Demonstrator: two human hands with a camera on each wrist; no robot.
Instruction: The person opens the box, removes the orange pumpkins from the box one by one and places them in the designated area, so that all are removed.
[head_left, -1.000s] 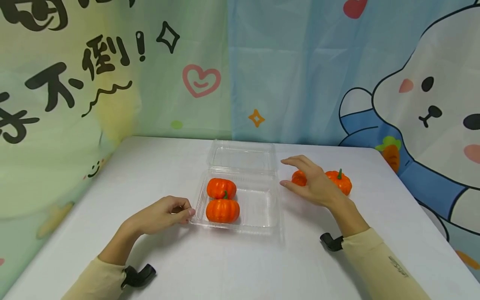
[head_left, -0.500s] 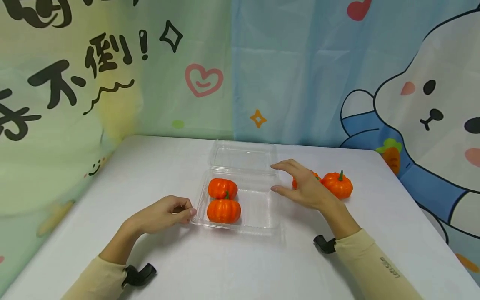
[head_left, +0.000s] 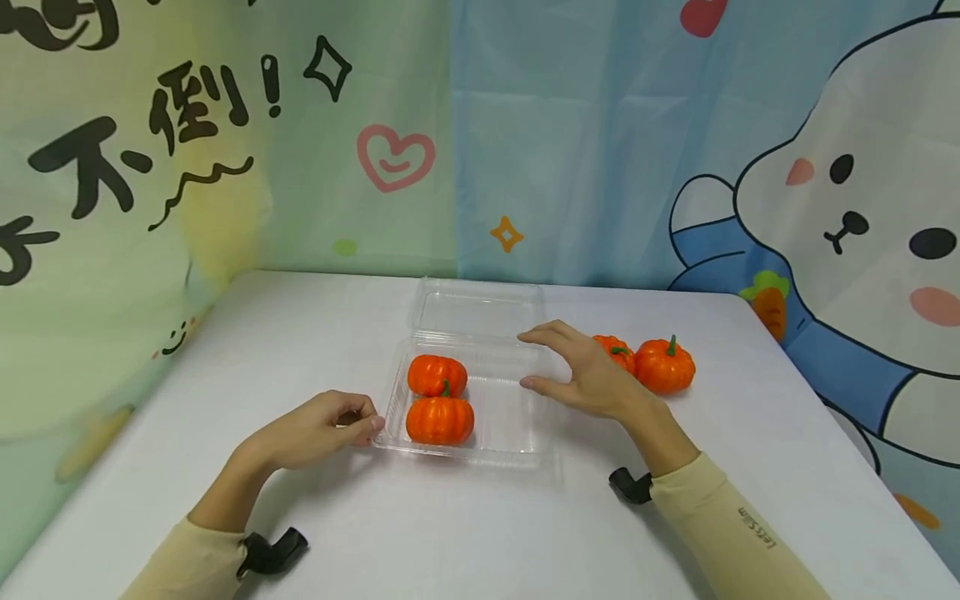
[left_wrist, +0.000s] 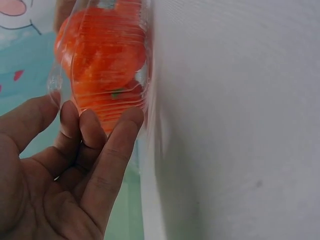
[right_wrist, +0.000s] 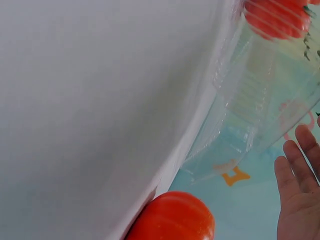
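A: Left hand (head_left: 318, 432) status? Being logged fast.

B: The near-left corner of the clear clamshell box (head_left: 517, 433) is being pinched by it, fingers curled on the rim; the left wrist view is showing fingertips (left_wrist: 131, 116) against the plastic with orange behind it. The box is being kept flat on the white table (head_left: 450, 533), about mid-table, its lid (head_left: 480, 307) lying open toward the far edge.

A: Right hand (head_left: 581, 375)?

B: Nothing is being held. Fingers and thumb are being spread wide, hovering over the box's right rim. Contact with the rim cannot be told.

A: Contents?

B: Two pumpkins are sitting in the left half, touching: the far one (head_left: 437, 374) and the near one (head_left: 440, 419). The right half is being left bare. Two loose pumpkins are lying just beside each other toward the table's right edge, behind the right hand: one (head_left: 615, 352) partly hidden, the other (head_left: 664, 365) in full view.

A: Handling judgement?

B: The plastic is looking thin, so it is probably best steadied by the left pinch while anything is being lowered in. A loose pumpkin is likely best gripped round the body, not the stem, and set down stem up in the bare half.
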